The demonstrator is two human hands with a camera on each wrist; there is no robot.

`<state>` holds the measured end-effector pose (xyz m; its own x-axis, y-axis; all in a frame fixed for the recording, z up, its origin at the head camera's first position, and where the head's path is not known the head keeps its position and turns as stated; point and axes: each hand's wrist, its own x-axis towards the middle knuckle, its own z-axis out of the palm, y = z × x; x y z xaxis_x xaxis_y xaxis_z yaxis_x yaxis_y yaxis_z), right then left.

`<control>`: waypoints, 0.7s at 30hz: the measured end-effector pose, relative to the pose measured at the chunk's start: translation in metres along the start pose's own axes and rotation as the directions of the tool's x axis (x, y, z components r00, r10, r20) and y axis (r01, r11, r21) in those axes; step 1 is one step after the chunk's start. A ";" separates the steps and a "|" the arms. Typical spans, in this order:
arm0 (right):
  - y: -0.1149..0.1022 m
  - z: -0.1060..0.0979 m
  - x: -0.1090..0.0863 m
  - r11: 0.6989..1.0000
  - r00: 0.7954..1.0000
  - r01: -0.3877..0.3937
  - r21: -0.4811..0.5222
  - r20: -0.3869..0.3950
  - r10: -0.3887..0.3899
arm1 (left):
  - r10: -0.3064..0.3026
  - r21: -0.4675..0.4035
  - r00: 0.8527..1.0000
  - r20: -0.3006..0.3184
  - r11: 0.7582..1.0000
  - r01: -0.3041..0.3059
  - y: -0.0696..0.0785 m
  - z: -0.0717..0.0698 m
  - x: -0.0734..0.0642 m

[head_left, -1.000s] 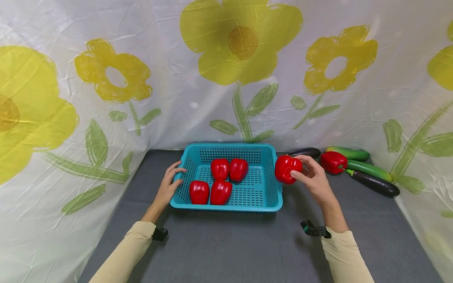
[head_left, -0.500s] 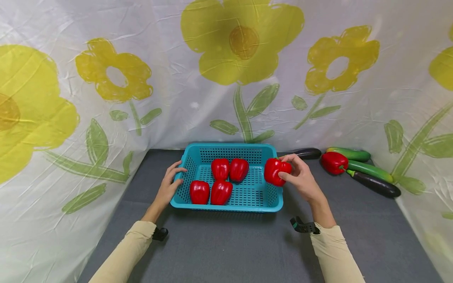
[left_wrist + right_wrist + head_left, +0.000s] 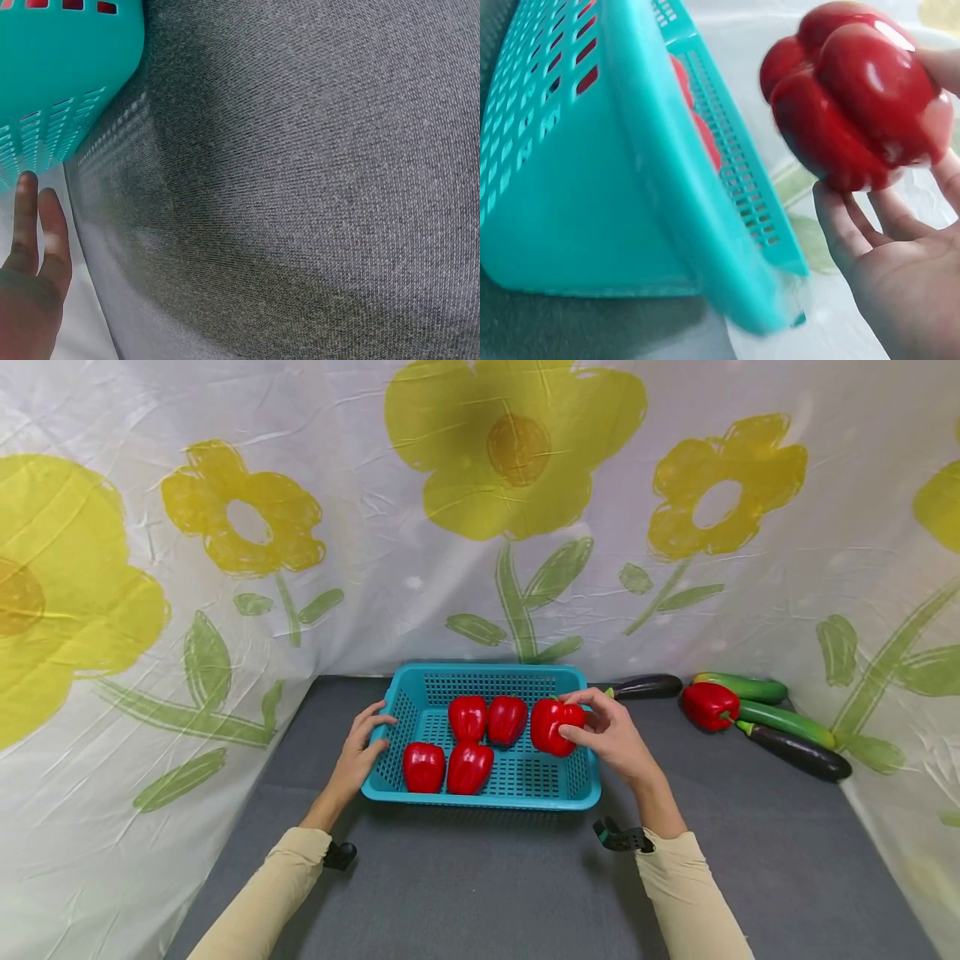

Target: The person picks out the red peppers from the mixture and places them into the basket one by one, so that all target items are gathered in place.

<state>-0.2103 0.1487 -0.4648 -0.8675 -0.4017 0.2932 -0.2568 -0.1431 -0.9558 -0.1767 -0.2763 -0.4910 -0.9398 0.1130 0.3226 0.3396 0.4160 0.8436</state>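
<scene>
My right hand (image 3: 618, 739) holds a glossy red bell pepper (image 3: 553, 727) over the right part of a turquoise perforated basket (image 3: 487, 803). The right wrist view shows this bell pepper (image 3: 855, 97) between thumb and fingers, above the level of the basket's rim (image 3: 656, 150). On the basket's left rim rests my left hand (image 3: 356, 760), its fingers spread and a couple of fingertips reaching over the edge. Two straight fingers (image 3: 27, 217) show beside the outer basket wall in the left wrist view. Inside the basket lie several red bell peppers (image 3: 468, 768), grouped left and centre.
At the table's back right lie another red bell pepper (image 3: 709, 706), two green zucchini (image 3: 787, 723) and a dark eggplant (image 3: 798, 752). A second eggplant (image 3: 648, 686) lies just right of the basket. A flowered curtain (image 3: 360, 527) hangs right behind the grey table (image 3: 480, 885).
My right hand has moved left with the bell pepper, from beside the basket's right rim to over its inside. The left hand and the basket have stayed in place.
</scene>
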 end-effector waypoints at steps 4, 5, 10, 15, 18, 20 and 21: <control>0.002 0.005 0.003 1.000 1.000 -0.019 0.012 0.024 0.019 | 0.008 -0.008 1.000 -0.003 1.000 -0.008 0.000 0.000 0.000; 0.002 0.006 0.004 1.000 0.999 -0.020 0.011 0.030 0.020 | 0.009 -0.009 1.000 -0.003 1.000 -0.009 0.000 0.001 0.000; 0.006 0.011 0.006 1.000 0.999 -0.020 -0.013 0.050 0.021 | 0.013 -0.008 1.000 0.002 1.000 -0.013 0.001 0.000 0.000; 0.010 0.016 0.008 1.000 0.999 -0.016 -0.009 0.050 0.016 | 0.005 -0.007 1.000 0.007 1.000 -0.005 0.003 -0.001 0.000; 0.011 0.019 0.010 1.000 0.999 -0.023 0.011 0.050 0.023 | -0.003 -0.009 1.000 0.004 1.000 0.003 0.002 -0.001 -0.001; 0.011 0.022 0.011 0.999 0.998 -0.037 0.021 0.053 0.036 | -0.004 -0.008 1.000 0.001 1.000 0.004 0.001 -0.001 -0.001; 0.011 0.023 0.012 0.999 0.998 -0.044 0.022 0.054 0.043 | -0.004 -0.007 1.000 0.000 1.000 0.005 0.000 -0.001 -0.001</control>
<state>-0.2133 0.1217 -0.4711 -0.8537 -0.4555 0.2526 -0.2086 -0.1455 -0.9671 -0.1754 -0.2770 -0.4909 -0.9413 0.1116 0.3186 0.3356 0.4106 0.8478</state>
